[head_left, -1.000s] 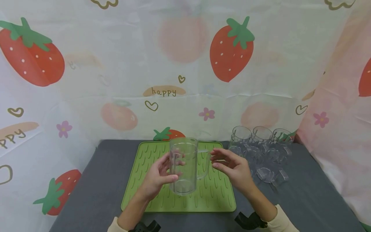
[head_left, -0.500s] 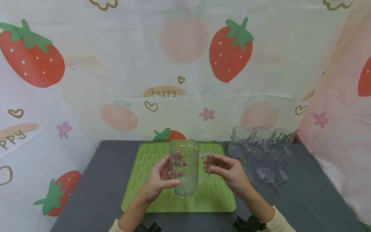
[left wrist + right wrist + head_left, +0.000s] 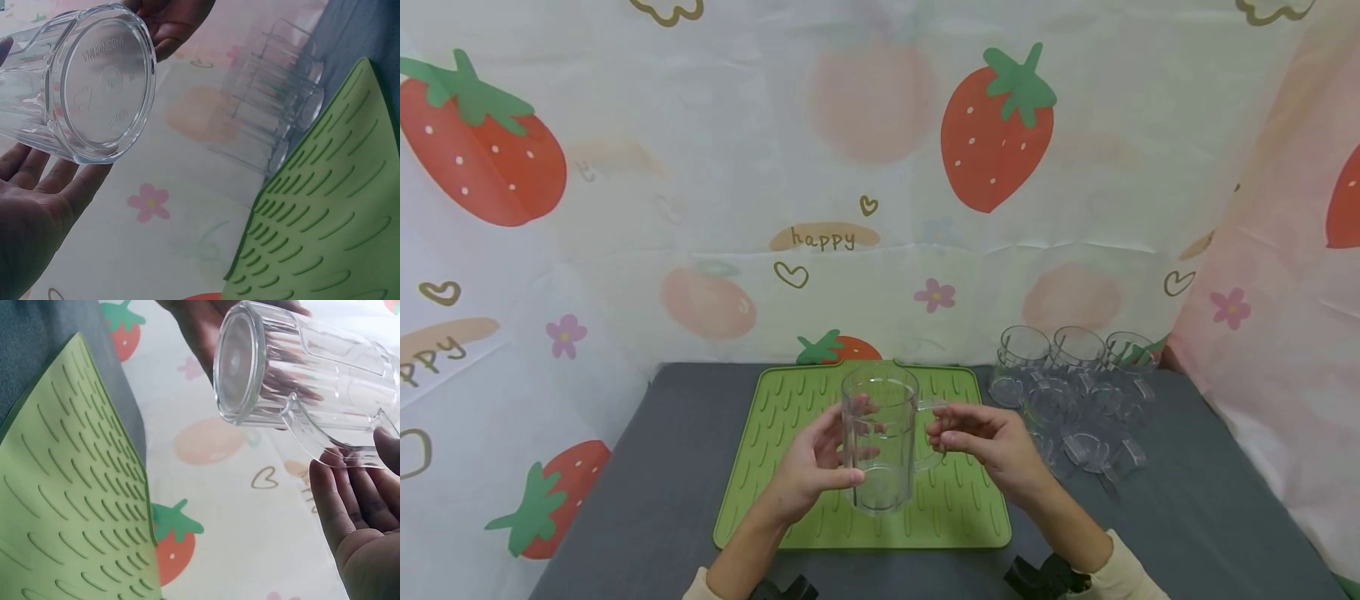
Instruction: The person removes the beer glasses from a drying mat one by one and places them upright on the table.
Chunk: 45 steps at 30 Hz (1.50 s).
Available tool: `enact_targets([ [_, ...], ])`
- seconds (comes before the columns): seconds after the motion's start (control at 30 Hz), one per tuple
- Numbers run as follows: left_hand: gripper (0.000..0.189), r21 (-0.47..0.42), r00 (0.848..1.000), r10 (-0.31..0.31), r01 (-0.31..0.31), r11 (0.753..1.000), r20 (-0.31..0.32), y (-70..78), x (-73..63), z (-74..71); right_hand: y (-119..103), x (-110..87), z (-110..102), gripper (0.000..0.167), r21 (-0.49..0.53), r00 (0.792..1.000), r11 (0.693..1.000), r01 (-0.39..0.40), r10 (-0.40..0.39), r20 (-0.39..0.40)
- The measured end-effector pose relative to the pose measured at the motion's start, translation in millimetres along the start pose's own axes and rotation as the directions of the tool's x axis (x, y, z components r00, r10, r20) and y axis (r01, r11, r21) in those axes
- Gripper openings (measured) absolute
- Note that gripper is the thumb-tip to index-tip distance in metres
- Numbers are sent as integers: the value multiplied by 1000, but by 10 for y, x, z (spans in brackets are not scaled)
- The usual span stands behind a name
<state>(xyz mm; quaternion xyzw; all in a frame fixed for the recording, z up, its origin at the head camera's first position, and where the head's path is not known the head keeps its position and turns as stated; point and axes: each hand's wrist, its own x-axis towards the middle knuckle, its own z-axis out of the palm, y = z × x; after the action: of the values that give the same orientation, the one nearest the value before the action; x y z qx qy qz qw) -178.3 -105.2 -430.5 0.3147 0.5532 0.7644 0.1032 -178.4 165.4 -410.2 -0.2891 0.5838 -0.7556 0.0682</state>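
A clear mug (image 3: 883,446) with a side handle is held up over the green mat (image 3: 951,521). My left hand (image 3: 808,462) grips its body from the left, thumb in front and the fingers showing through the clear wall. At the handle, on the right side, my right hand (image 3: 992,442) pinches with thumb and fingertips. Raised lettering marks the mug's base (image 3: 103,81) in the left wrist view. From the right wrist, the handle (image 3: 306,440) passes between thumb and fingers. Nothing shows inside the mug.
Several more clear mugs (image 3: 1078,346) stand close together at the back right of the grey table (image 3: 617,500), just beside the mat. A strawberry-print curtain (image 3: 880,292) hangs directly behind the table.
My right hand has come left from just beside the handle and taken hold of it. The mug has dropped slightly and its rim has tipped more into view. My left hand keeps its grip.
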Motion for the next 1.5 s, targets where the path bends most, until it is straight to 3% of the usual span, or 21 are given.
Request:
enact_targets([
  [0.7,74,-5,999,-14,14,1000,33,11,3,-11,-77,24,-18,26,-110,999,993,-40,42,9],
  [0.9,75,-8,999,-27,27,1000,40,17,-3,-9,-117,17,22,26,-168,998,984,-55,51,-30],
  [1.17,78,-23,998,-29,31,999,56,-13,12,-3,-138,1,34,43,-232,993,968,-95,74,-95],
  [1.5,73,38,998,-58,57,998,36,-29,54,43,-208,-20,-23,36,-309,992,949,-60,24,-120],
])
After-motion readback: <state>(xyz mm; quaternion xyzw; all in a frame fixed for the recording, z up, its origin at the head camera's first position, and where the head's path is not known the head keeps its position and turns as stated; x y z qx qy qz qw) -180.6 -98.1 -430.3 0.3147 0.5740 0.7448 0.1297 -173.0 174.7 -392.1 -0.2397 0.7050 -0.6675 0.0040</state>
